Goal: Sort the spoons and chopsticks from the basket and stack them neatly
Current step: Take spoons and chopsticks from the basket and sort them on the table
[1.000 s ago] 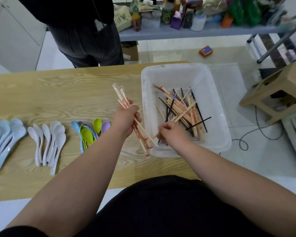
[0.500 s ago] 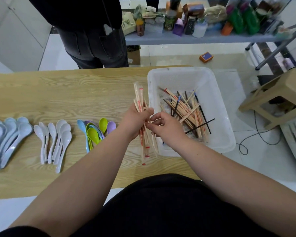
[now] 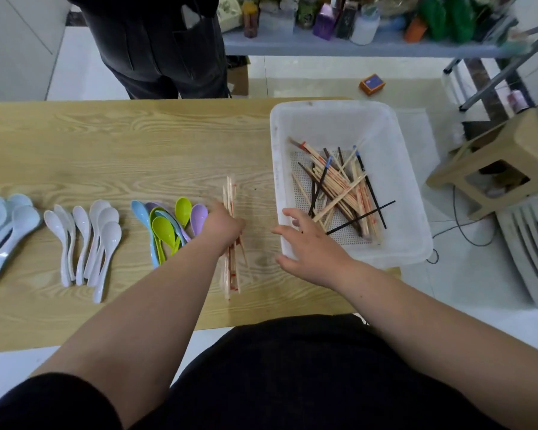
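1. Head view: a white plastic basket point(image 3: 333, 108) at the right end of the table point(image 3: 137, 144) holds a loose tangle of pale and dark chopsticks point(image 3: 339, 193).
2. Just left of the basket, the left hand point(image 3: 222, 226) curls its fingers round a bundle of wrapped chopsticks point(image 3: 231, 274).
3. The right hand point(image 3: 311, 243), fingers spread and holding nothing, is at the basket's near-left corner.
4. Farther left of the basket lie coloured spoons point(image 3: 165, 228), white spoons point(image 3: 90, 237) and pale blue spoons point(image 3: 3, 231).
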The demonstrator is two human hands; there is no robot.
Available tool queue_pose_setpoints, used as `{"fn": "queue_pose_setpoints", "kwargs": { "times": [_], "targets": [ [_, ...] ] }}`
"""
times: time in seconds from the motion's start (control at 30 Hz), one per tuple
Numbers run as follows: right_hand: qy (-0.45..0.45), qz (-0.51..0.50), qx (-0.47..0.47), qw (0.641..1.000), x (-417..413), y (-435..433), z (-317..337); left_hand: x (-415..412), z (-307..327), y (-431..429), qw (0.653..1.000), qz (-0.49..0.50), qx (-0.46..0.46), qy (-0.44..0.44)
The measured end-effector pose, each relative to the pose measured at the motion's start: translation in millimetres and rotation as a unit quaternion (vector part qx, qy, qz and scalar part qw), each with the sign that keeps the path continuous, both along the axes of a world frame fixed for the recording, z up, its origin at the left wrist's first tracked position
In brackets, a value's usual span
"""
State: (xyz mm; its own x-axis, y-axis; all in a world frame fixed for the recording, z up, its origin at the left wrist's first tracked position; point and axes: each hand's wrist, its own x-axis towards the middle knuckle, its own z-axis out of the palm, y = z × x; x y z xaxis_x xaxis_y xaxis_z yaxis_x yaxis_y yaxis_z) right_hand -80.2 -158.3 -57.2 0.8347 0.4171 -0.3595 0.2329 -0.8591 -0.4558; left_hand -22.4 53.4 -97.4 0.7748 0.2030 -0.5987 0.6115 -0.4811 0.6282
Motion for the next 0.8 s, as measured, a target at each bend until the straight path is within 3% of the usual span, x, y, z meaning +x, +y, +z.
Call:
{"fn": "queue_pose_setpoints", "kwargs": {
  "times": [0.13,0.8],
  "targets": [
    [-0.032,-0.006,0.015,0.999,-2.9,-0.5,-9.3,1.8,-1.0,-9.8,0.997,-0.052,0.053,-0.016],
    [-0.075,-0.018,0.028,0.997,-5.9,1.4,-17.8,-61.1,-27.3,-5.0,0.977,-0.170,0.115,-0.049]
  ]
}}
